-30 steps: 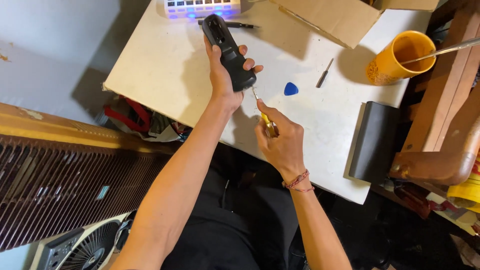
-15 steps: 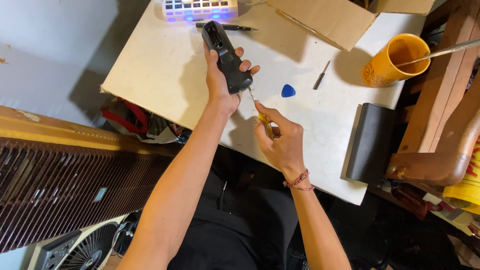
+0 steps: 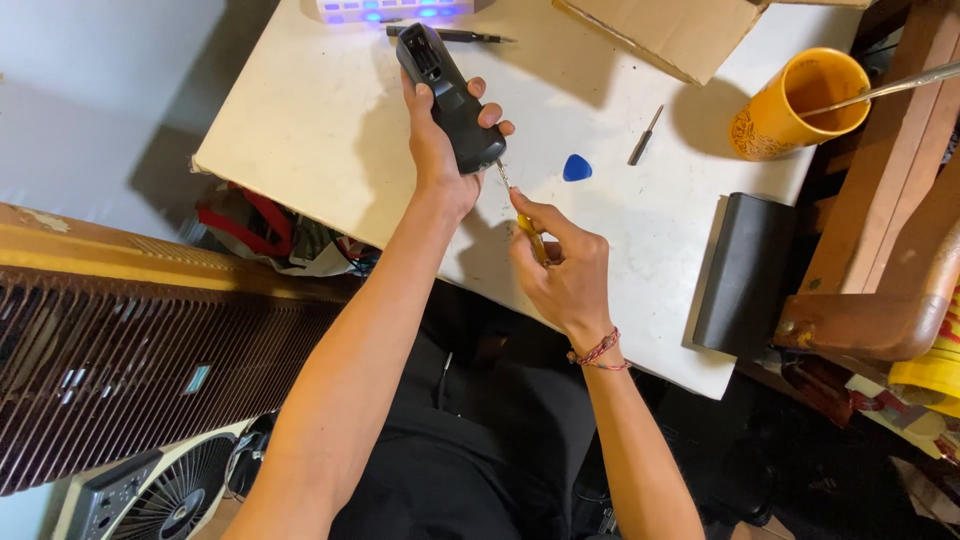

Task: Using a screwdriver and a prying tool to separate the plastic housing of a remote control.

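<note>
— Two hands over the table (image 3: 300,130), and both are busy. What does your left one have?

— Your left hand (image 3: 440,150) is clenched round a black handset (image 3: 450,100), fingers wrapped over its far side. You hold it above the table, its lower end tipped toward you.

— And the right?

— Your right hand (image 3: 565,270) grasps a screwdriver (image 3: 520,210) with a yellow handle. Its thin shaft runs up to the handset's lower end, and the tip seems to touch it there; whether it sits in a screw, I cannot tell. A red cord bracelet (image 3: 600,352) circles that wrist.

— What lies near the handset?

— Just right of it, flat on the table, a blue pick (image 3: 577,167). Further right of the handset, a small loose bit (image 3: 645,135). Well beyond that, a yellow cup (image 3: 795,105) with a metal rod leaning in it. Behind the handset lies a dark pen-like tool (image 3: 450,35), and beyond that a case (image 3: 395,10) with blue lights. A cardboard sheet (image 3: 670,30) sits to the upper right of the handset, and a black pouch (image 3: 745,275) lies to its lower right at the table's edge.
</note>
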